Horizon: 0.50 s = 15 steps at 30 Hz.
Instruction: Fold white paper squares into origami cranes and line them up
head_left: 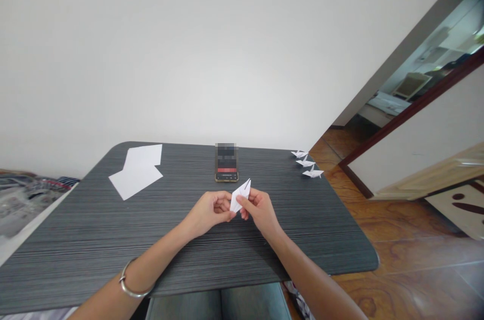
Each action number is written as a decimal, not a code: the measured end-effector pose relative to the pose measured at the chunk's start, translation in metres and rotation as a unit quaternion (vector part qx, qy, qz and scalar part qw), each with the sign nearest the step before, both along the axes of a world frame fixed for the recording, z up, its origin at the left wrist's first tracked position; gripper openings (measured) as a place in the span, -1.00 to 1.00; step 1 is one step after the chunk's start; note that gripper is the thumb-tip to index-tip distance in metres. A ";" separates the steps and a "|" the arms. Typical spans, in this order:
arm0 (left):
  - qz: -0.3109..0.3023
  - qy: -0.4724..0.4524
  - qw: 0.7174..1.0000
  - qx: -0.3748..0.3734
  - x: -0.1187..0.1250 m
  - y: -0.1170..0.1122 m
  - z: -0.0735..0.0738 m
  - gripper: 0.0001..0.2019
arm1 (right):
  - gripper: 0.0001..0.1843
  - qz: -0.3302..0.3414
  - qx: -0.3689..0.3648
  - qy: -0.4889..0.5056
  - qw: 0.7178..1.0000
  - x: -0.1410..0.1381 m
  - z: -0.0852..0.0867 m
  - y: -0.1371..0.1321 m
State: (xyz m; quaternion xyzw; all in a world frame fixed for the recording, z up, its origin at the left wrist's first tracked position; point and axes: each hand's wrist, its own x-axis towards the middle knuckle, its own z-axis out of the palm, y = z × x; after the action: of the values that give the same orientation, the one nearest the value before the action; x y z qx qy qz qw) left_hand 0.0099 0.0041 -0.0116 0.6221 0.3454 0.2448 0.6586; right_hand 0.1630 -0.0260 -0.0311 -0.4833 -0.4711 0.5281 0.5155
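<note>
A piece of white folded paper [241, 194], shaped like a slim diamond with a slit near its upper tip, is held just above the table between my two hands. My left hand [212, 209] pinches its lower left edge, thumb underneath and fingers curled. On the other side, my right hand [260, 208] has its thumb across the front face and its fingers behind. The fingertips behind the paper are partly hidden. A silver bangle [128, 282] sits on my left forearm.
A phone [226, 163] lies beyond my hands on the dark table [181, 254]. Overlapping white sheets [141, 171] are at the left. Three folded paper cranes [313, 173] line the right edge. A white wall [212, 48] stands behind; at right is wooden flooring [408, 239].
</note>
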 end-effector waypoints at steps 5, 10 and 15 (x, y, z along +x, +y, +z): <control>-0.011 -0.008 1.000 -0.013 -0.002 0.001 0.001 -0.72 | -0.74 -0.019 -0.002 -0.008 1.000 0.001 0.002 0.000; -0.038 -0.031 0.999 -0.021 -0.006 0.003 0.000 -0.56 | -0.74 -0.032 0.001 -0.009 0.999 0.001 0.003 -0.001; -0.034 -0.035 0.998 -0.047 -0.005 0.002 -0.002 -0.65 | -0.74 -0.023 0.003 -0.008 1.000 0.000 0.002 -0.001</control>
State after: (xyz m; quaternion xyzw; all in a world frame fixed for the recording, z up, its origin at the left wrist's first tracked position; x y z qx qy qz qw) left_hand 0.0047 0.0064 -0.0133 0.5925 0.3119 0.2278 0.7069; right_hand 0.1632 -0.0268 -0.0295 -0.4967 -0.4653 0.5107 0.5253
